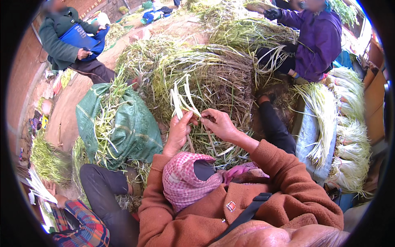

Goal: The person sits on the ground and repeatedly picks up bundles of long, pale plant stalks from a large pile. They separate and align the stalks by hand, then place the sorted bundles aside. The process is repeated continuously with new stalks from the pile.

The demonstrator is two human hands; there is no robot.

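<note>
My left hand (pixel 178 133) grips a few pale, flat-leaved stalks (pixel 176 103) between thumb and fingers, their leafy ends pointing up and away from me. Close beside it, my right hand (pixel 222 126) pinches the part of a stalk near its lower end, thumb against forefinger. Thin brownish strands (pixel 210 140) hang below both hands. Beneath and beyond them lies a large heap of long green stalks (pixel 228 83), with dry brown ends towards the right. The exact contact at my fingertips is partly hidden by the fingers.
A green woven sack (pixel 139 129) topped with loose leaves stands left. On the right, trimmed pale stalks (pixel 322 126) lie on a grey-blue block (pixel 308 136), beside tied bundles (pixel 351 151). People sit at upper right and lower left; another person (pixel 61 40) is at upper left.
</note>
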